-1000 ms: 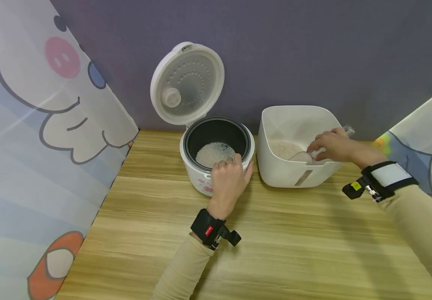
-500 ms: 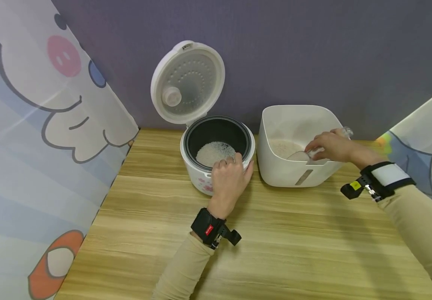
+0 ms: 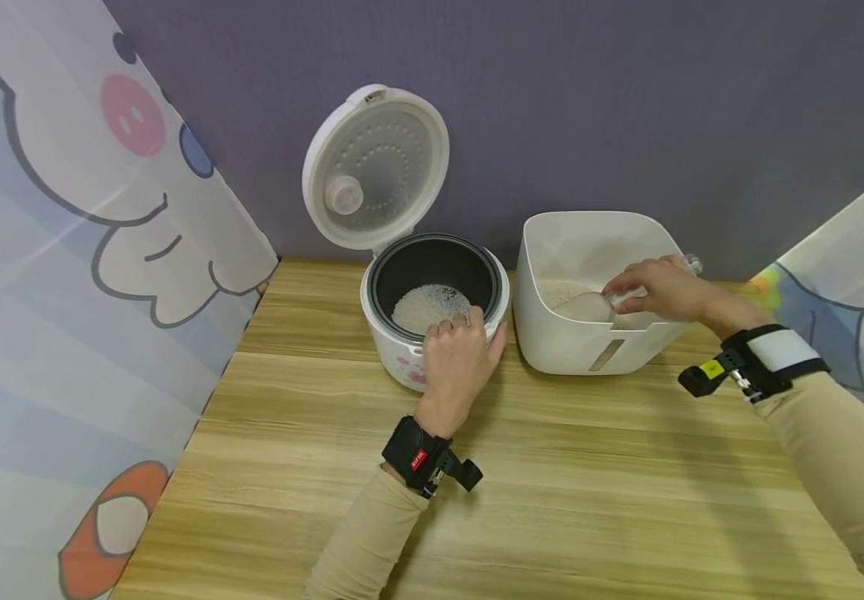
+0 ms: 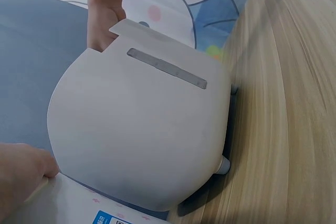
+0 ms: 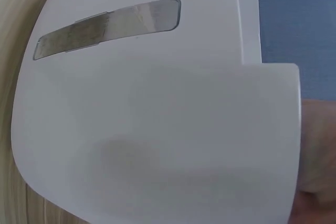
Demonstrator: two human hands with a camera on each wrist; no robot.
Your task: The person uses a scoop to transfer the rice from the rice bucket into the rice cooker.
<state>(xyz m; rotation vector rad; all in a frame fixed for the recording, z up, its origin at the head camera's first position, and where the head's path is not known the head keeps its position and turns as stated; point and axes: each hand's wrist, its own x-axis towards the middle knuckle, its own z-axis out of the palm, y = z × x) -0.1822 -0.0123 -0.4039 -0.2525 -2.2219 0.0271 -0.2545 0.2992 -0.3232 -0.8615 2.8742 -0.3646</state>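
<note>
My left hand [image 3: 461, 354] grips the front rim of a white rice cooker [image 3: 394, 354], fingers curled over the edge. The cooker's lid [image 3: 379, 171] stands raised, and white rice [image 3: 424, 308] lies in its dark inner pot [image 3: 476, 271]. In my right hand [image 3: 660, 287] is the handle of a clear scoop [image 3: 585, 308], held inside a white rice bin [image 3: 559, 346]. Rice fills the scoop's bowl, and more rice [image 3: 557, 290] shows in the bin behind it. In the right wrist view, the bin's wall [image 5: 157, 114] hides the scoop and most of that hand.
Both containers stand side by side on a wooden table [image 3: 551, 492], with a narrow gap between them. A grey-purple backdrop [image 3: 589, 108] rises directly behind. Cartoon-printed sheets [image 3: 49, 333] border the table at the left and right.
My right hand has shifted slightly left with the scoop, whose bowl now shows more clearly and full of rice. The left hand keeps its place on the cooker rim.
</note>
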